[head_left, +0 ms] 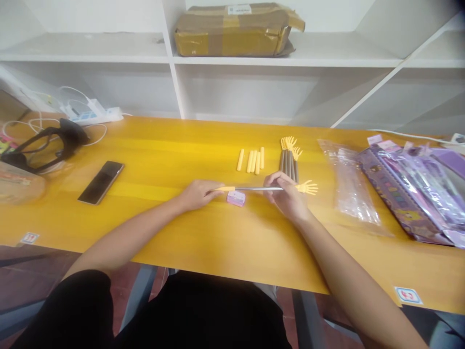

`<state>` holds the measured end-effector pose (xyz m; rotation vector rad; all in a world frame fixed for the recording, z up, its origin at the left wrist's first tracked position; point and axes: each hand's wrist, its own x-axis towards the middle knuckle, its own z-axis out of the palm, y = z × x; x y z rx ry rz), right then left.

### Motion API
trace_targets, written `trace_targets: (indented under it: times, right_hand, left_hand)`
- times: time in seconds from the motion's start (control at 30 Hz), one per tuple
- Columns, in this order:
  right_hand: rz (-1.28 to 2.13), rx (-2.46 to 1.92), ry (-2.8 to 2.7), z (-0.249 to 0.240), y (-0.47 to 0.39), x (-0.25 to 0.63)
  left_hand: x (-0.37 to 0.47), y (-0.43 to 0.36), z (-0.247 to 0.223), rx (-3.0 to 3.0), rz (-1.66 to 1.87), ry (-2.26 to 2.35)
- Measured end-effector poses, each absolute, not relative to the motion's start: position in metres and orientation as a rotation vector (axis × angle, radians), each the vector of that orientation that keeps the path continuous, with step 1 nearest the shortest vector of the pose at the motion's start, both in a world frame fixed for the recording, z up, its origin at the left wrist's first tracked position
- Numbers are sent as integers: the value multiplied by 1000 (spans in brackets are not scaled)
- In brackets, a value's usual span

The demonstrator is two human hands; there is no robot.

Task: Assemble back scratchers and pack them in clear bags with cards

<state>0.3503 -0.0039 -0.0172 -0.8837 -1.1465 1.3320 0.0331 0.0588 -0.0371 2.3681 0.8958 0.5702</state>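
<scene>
Between both hands a back scratcher point(250, 188) lies level over the table, with a silver shaft, a yellow hand-shaped head at the right and a yellow handle at the left. My left hand point(201, 194) is closed around the handle end. Near the head, my right hand point(285, 193) grips the shaft with bent fingers. A small pink-purple block point(236, 198) sits on the table just below the shaft. Beyond my hands lie several loose yellow handles point(257, 161). Several grey shafts with yellow hand-shaped heads point(289, 162) lie beside them, partly hidden by my right hand.
On the right are clear plastic sleeves point(354, 184) and purple packages point(410, 189). A phone point(101, 182) lies at the left, near a black strapped object point(43, 145) and a white power strip point(96, 115). Shelving behind holds a taped cardboard box point(234, 31).
</scene>
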Motion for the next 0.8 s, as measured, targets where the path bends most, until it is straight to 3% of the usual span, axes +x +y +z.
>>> trace_targets:
  times: [0.37,0.8]
  right_hand:
    - [1266,-911,-954,-9,13,392]
    - [1166,-1015,-1044,-7,12,402]
  left_hand:
    - [35,61,-31,2215,695,998]
    - [33,57,-30,2400,518,801]
